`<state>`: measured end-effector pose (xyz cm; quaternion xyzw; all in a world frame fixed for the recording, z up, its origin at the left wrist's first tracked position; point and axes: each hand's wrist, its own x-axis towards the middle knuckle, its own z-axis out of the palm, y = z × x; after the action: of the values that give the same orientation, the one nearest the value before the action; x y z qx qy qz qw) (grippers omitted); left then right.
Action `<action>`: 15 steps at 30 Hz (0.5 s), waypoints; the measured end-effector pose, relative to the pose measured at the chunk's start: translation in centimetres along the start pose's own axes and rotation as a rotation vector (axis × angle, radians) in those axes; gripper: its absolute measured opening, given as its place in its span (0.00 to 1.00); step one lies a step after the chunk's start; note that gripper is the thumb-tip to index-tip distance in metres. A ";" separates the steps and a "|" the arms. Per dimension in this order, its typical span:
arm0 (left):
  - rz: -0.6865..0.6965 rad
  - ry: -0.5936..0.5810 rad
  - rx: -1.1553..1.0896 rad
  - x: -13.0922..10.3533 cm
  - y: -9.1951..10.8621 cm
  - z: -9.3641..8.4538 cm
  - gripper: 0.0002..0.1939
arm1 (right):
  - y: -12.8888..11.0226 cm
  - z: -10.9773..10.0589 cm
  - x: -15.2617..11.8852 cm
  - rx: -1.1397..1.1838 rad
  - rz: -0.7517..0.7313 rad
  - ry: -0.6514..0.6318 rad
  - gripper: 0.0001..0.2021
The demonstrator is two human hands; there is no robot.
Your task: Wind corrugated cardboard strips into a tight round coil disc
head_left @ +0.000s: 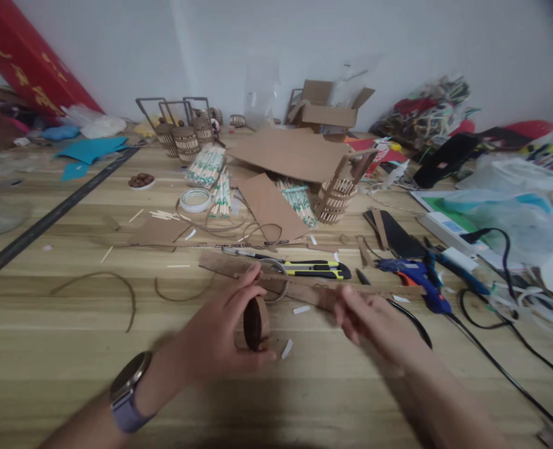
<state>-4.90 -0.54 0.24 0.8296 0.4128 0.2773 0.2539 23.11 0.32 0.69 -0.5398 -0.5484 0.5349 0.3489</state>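
My left hand [215, 327], with a watch on its wrist, grips a short round cardboard piece [256, 323] on edge between thumb and fingers; its dark brown face shows. A thin cardboard strip [393, 289] runs from near those fingertips to the right, pinched by my right hand [374, 321]. Whether the strip is joined to the round piece I cannot tell. Behind the hands lie a wider cardboard strip [220, 264], a tape ring [283, 284] and a yellow-black utility knife [318, 270]. A blue glue gun [410, 273] rests beyond my right hand.
Small stick-covered buckets [186, 144] stand at the back left, another bucket [336, 199] at centre right. Packs of wrapped sticks [206, 165], a white tape roll [195, 200] and cardboard sheets [290, 153] lie mid-table. Black cables [492, 365] cross the right side.
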 end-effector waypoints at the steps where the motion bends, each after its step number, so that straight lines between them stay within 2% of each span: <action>1: 0.019 0.002 0.007 0.0 0.1 0.2 0.35 | 0.0 0.1 -0.6 -0.019 0.101 -0.133 0.29; 3: 0.040 -0.015 0.005 0.1 0.3 0.6 0.35 | -0.6 0.3 -1.7 0.028 0.232 -0.369 0.32; 4: 0.045 -0.035 -0.005 0.2 0.4 0.8 0.35 | -1.2 0.5 -2.1 0.055 0.208 -0.427 0.32; 5: 0.042 -0.061 -0.022 0.2 0.6 1.0 0.36 | -1.9 0.8 -2.4 0.070 0.131 -0.414 0.30; 6: 0.034 -0.091 -0.042 0.3 0.8 1.2 0.37 | -2.6 1.0 -2.4 0.059 0.023 -0.351 0.27; 8: 0.008 -0.152 -0.086 0.5 1.2 1.5 0.40 | -3.9 1.7 -1.8 -0.084 -0.227 -0.102 0.20; 10: -0.019 -0.208 -0.121 0.5 1.7 1.6 0.42 | -4.6 2.5 -0.6 -0.338 -0.418 0.067 0.12; 12: -0.039 -0.238 -0.143 0.6 1.9 1.7 0.44 | -4.3 3.4 0.7 -0.509 -0.460 0.038 0.09; 15: -0.066 -0.221 -0.173 0.4 1.8 1.7 0.45 | -3.2 4.5 1.9 -0.553 -0.384 -0.118 0.15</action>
<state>-2.54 -1.50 0.30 0.8161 0.3839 0.2102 0.3773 17.72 1.70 2.55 -0.4692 -0.7835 0.3207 0.2511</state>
